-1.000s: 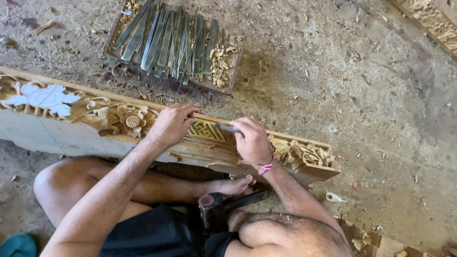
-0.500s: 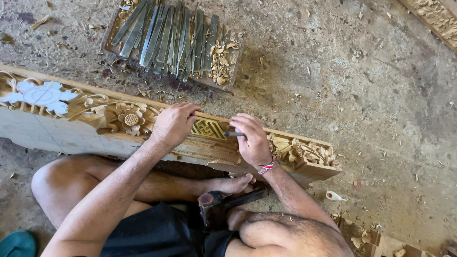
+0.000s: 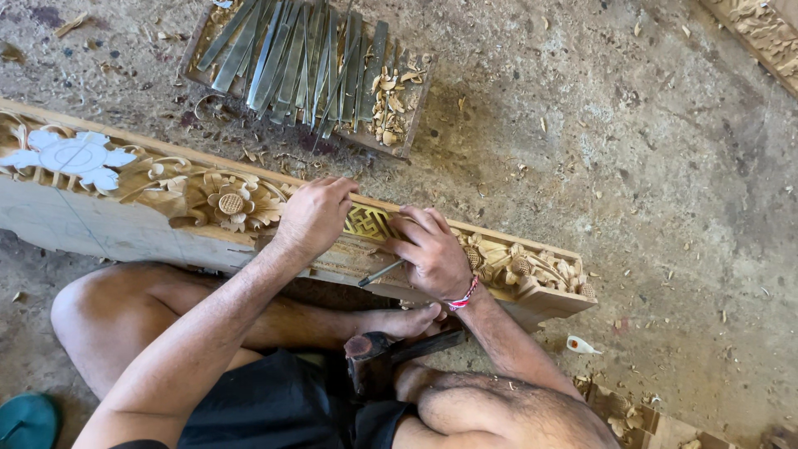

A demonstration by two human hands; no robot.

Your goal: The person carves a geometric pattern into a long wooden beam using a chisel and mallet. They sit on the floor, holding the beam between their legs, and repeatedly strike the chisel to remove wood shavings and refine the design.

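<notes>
Down low, two hands — left hand [image 3: 314, 214], right hand [image 3: 432, 249] — one chisel [image 3: 381, 273], one carved panel [image 3: 208, 199].

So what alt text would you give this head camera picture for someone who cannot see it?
Seen from above, a person sitting on a dusty floor rests the left hand on a long carved wooden panel, while the right hand holds a thin metal chisel against it. A tray of chisels lies beyond; a mallet rests by the legs.

bare floor [image 3: 598, 166] right, chisel tray [image 3: 307, 66] blocking beyond panel [image 3: 166, 208]
</notes>
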